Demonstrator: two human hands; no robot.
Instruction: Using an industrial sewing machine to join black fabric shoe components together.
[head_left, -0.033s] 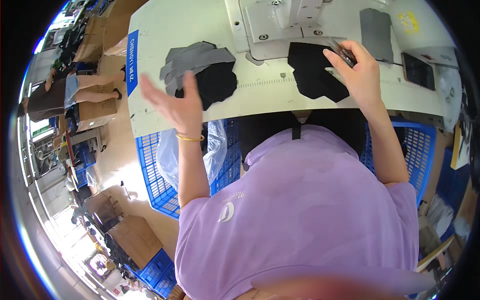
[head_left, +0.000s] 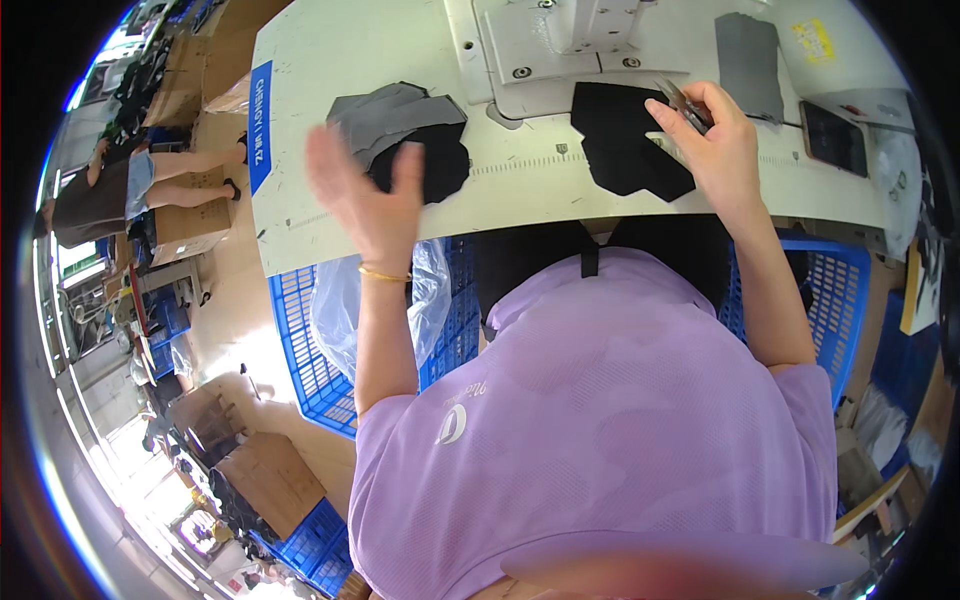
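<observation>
My left hand (head_left: 368, 200) is over the front left of the sewing table, slightly blurred, its thumb spread from its fingers and nothing in it. Just beyond it lies a pile of grey cloth pieces (head_left: 385, 115), with black cloth pieces (head_left: 435, 165) at its near right side. In my right hand (head_left: 722, 150) is a pair of small metal thread snips (head_left: 685, 103), partly hidden by the fingers. Beside that hand, a cut black cloth piece (head_left: 620, 140) lies flat on the table, in front of the sewing machine (head_left: 560, 60).
A grey cloth piece (head_left: 750, 65) and a dark phone (head_left: 834, 140) lie on the right of the table (head_left: 530, 200). Blue plastic baskets (head_left: 300, 350) stand below its front edge, the left one with clear plastic film (head_left: 340, 310). Another person (head_left: 100, 195) stands at far left near cardboard boxes (head_left: 190, 230).
My left hand has moved a little to the right and tilted inward, closer to the cloth pile. My right hand with the thread snips has stayed in place.
</observation>
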